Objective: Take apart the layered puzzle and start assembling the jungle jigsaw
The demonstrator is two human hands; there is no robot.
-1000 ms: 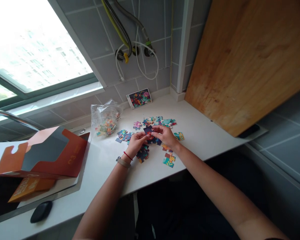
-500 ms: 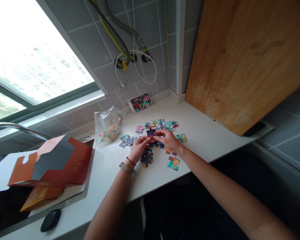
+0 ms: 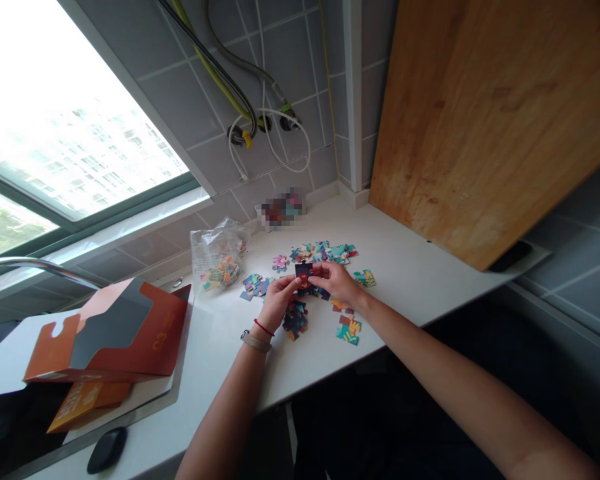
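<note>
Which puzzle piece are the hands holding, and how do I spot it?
Start at the white counter left of the wooden board, where colourful loose pieces lie scattered. The left hand and right hand meet above them, pinching one puzzle piece between their fingertips. It is dark blue with a red patch, and the only one being held.

dark puzzle piece, red motif, held aloft

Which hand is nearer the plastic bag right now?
Left. The left hand is just right of the bag; the right hand is farther right. Both pinch one dark piece.
</note>
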